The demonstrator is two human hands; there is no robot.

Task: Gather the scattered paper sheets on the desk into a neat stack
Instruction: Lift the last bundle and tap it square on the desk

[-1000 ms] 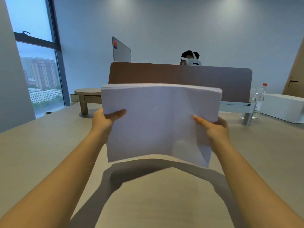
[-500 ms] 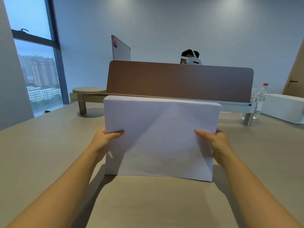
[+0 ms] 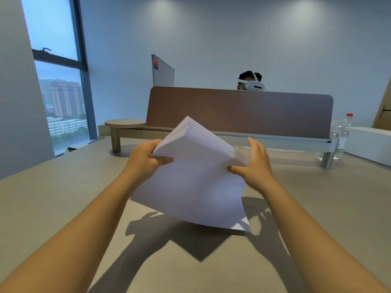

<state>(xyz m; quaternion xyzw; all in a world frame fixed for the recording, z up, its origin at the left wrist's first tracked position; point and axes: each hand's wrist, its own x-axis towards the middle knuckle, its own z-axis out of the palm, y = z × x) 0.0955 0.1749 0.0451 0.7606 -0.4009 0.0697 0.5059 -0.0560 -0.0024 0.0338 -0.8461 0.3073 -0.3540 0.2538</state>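
One paper stack (image 3: 196, 182) — two hands

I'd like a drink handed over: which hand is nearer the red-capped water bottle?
Right. The right hand sits toward the water bottle; the left hand is across the paper stack.

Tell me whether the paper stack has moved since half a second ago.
Yes. The paper stack has turned from upright and square to tilted, one corner now pointing up at the brown divider, and it is lifted clear of the desk.
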